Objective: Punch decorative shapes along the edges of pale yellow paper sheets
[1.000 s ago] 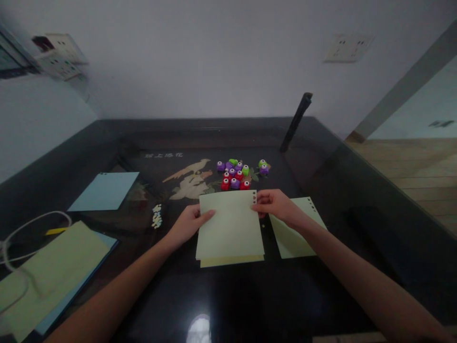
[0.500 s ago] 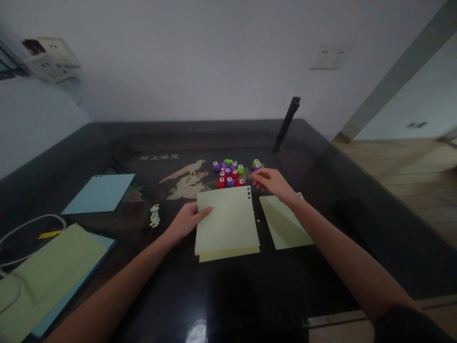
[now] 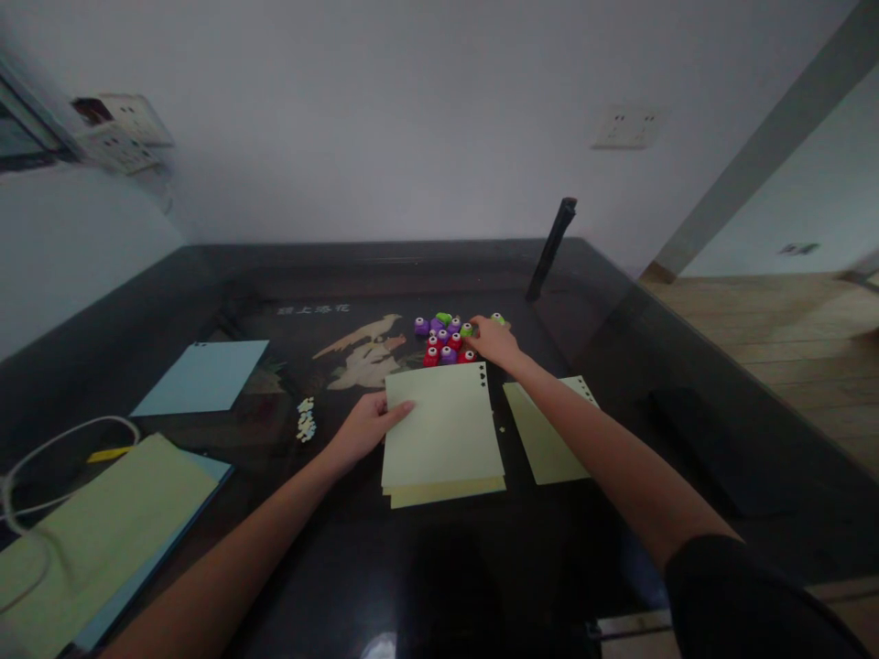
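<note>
My left hand (image 3: 367, 426) grips the left edge of a stack of pale yellow paper sheets (image 3: 443, 430), thumb on top and fingers underneath. Small shapes are punched through the stack's upper right corner. Beyond it lies a cluster of small red and purple craft punches (image 3: 448, 354) with round white tops. My right hand (image 3: 495, 341) is at the cluster's right side, thumb and fingertips closed around a green craft punch (image 3: 466, 329). Another green punch (image 3: 498, 318) shows just behind that hand. More pale yellow paper (image 3: 539, 435) lies under my right forearm, with holes along its top corner.
At the left are a light blue sheet (image 3: 206, 375), a small pile of paper cutouts (image 3: 306, 419), and yellow paper (image 3: 103, 522) over blue sheets. A white cable (image 3: 82, 423) curls nearby. A dark upright post (image 3: 551, 249) stands at the back right of the black table.
My right hand has moved left and slightly back, from beside the punches on the right to the green one in the cluster. My left hand keeps its hold on the stack.
</note>
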A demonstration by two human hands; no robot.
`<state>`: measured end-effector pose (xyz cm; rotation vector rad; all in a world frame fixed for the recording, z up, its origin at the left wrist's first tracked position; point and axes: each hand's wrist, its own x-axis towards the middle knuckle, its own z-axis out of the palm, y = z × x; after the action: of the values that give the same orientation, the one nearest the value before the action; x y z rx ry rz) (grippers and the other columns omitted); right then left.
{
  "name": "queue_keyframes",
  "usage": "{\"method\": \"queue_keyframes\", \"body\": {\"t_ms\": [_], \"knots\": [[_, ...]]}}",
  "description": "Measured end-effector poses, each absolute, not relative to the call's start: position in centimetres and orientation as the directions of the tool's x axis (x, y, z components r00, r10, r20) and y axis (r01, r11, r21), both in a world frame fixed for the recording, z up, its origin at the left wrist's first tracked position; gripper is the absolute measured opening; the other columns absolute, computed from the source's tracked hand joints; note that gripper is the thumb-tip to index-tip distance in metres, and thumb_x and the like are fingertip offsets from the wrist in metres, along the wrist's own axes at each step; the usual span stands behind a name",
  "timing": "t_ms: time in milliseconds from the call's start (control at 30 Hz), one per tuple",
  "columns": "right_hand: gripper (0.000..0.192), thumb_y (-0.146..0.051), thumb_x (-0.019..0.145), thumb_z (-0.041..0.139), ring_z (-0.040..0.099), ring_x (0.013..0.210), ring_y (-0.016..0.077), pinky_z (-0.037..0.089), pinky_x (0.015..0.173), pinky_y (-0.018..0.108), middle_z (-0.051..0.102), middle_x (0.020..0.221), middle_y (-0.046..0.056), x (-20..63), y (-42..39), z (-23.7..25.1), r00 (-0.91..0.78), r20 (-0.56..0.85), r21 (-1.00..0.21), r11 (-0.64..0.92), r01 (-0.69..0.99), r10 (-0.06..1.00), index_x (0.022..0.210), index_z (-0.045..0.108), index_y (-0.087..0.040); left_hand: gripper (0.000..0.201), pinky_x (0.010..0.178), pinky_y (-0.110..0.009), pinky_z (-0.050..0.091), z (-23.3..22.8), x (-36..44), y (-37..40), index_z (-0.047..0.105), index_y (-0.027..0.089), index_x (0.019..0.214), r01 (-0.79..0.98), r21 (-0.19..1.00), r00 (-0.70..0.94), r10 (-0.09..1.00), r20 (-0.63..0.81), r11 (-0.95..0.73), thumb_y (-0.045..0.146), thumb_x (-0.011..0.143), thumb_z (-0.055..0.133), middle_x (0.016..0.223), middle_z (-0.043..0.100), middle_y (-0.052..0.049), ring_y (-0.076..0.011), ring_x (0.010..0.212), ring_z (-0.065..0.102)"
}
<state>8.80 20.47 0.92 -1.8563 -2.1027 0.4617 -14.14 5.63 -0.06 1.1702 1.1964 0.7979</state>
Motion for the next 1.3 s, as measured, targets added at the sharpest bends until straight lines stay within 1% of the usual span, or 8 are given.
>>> {"method": "queue_keyframes", "body": {"t_ms": [233, 500, 633, 733, 800, 933, 1033, 1300], "knots": [[0.03, -0.037, 0.08, 0.062, 0.061, 0.099, 0.0307, 0.045, 0.084, 0.041, 0.069, 0.104, 0.015, 8.5, 20.9, 1.0, -0.139, 0.007, -0.414, 0.129, 0.901, 0.99, 0.103, 0.064, -0.016, 0.046, 0.062, -0.03, 0.054, -0.2, -14.2, 5.6, 0.067, 0.012, 0.095, 0.117, 0.96, 0.231, 0.933, -0.277, 0.256, 0.051, 0.071, 0.069, 0.082, 0.075, -0.008, -0.0226, 0.07, 0.069], [0.022, -0.03, 0.079, 0.065, 0.06, 0.098, 0.0274, 0.045, 0.085, 0.04, 0.066, 0.101, 0.013, 9.4, 20.0, 0.9, -0.154, 0.108, -0.603, 0.188, 0.775, 0.982, 0.096, 0.062, -0.017, 0.044, 0.061, -0.031, 0.055, 0.2, -14.1, 5.5, 0.067, 0.012, 0.095, 0.13, 0.959, 0.217, 0.937, -0.275, 0.252, 0.049, 0.072, 0.069, 0.08, 0.075, -0.009, -0.0237, 0.071, 0.07], [0.027, -0.028, 0.084, 0.057, 0.066, 0.077, 0.0181, 0.052, 0.073, 0.034, 0.067, 0.092, 0.006, 11.3, 17.6, 1.6, -0.193, 0.111, -0.759, 0.208, 0.617, 0.975, 0.109, 0.054, -0.019, 0.044, 0.062, -0.031, 0.055, 0.3, -14.1, 5.4, 0.068, 0.013, 0.094, 0.125, 0.956, 0.206, 0.935, -0.288, 0.267, 0.05, 0.071, 0.07, 0.079, 0.075, -0.008, -0.0234, 0.071, 0.07], [0.032, -0.027, 0.085, 0.053, 0.069, 0.072, 0.0163, 0.056, 0.07, 0.033, 0.067, 0.086, 0.004, 13.2, 14.0, 2.2, -0.214, 0.077, -0.865, 0.172, 0.471, 0.974, 0.116, 0.049, -0.019, 0.044, 0.062, -0.03, 0.054, 0.5, -14.0, 5.3, 0.067, 0.013, 0.09, 0.121, 0.952, 0.191, 0.935, -0.299, 0.28, 0.052, 0.069, 0.071, 0.078, 0.074, -0.007, -0.0227, 0.069, 0.069], [0.037, -0.029, 0.077, 0.066, 0.07, 0.071, 0.018, 0.057, 0.072, 0.036, 0.067, 0.089, 0.004, 14.4, 11.0, 2.6, -0.184, 0.011, -0.984, 0.043, 0.171, 0.983, 0.111, 0.054, -0.02, 0.044, 0.061, -0.03, 0.054, 0.7, -14.0, 5.2, 0.067, 0.013, 0.088, 0.116, 0.951, 0.175, 0.936, -0.304, 0.287, 0.052, 0.068, 0.072, 0.076, 0.074, -0.006, -0.0221, 0.067, 0.068], [0.041, -0.029, 0.068, 0.077, 0.069, 0.076, 0.0174, 0.056, 0.078, 0.037, 0.065, 0.095, 0.003, 15.9, 5.8, 2.9, -0.159, -0.17, -0.979, -0.184, -0.083, 0.973, 0.104, 0.061, -0.023, 0.044, 0.057, -0.029, 0.053, 1.8, -13.6, 4.8, 0.066, 0.012, 0.09, 0.115, 0.944, 0.172, 0.93, -0.325, 0.309, 0.05, 0.069, 0.072, 0.075, 0.074, -0.007, -0.0216, 0.065, 0.067], [0.039, -0.032, 0.066, 0.079, 0.068, 0.081, 0.0178, 0.055, 0.081, 0.038, 0.065, 0.099, 0.004, 16.2, 4.0, 3.0, -0.198, -0.238, -0.942, -0.276, -0.191, 0.951, 0.101, 0.065, -0.023, 0.046, 0.056, -0.028, 0.053, 2.7, -12.9, 4.1, 0.066, 0.012, 0.092, 0.109, 0.936, 0.178, 0.919, -0.351, 0.336, 0.051, 0.069, 0.072, 0.074, 0.074, -0.007, -0.0218, 0.065, 0.067], [0.034, -0.034, 0.067, 0.078, 0.061, 0.074, 0.0149, 0.048, 0.062, 0.027, 0.068, 0.092, 0.005, 15.9, 3.9, 3.4, -0.197, -0.276, -0.93, -0.313, -0.192, 0.941, 0.097, 0.068, -0.026, 0.052, 0.052, -0.029, 0.052, 2.4, -11.4, 1.3, 0.067, 0.013, 0.081, 0.059, 0.893, 0.08, 0.89, -0.45, 0.446, 0.061, 0.06, 0.073, 0.069, 0.073, -0.006, -0.0211, 0.058, 0.065]]}}
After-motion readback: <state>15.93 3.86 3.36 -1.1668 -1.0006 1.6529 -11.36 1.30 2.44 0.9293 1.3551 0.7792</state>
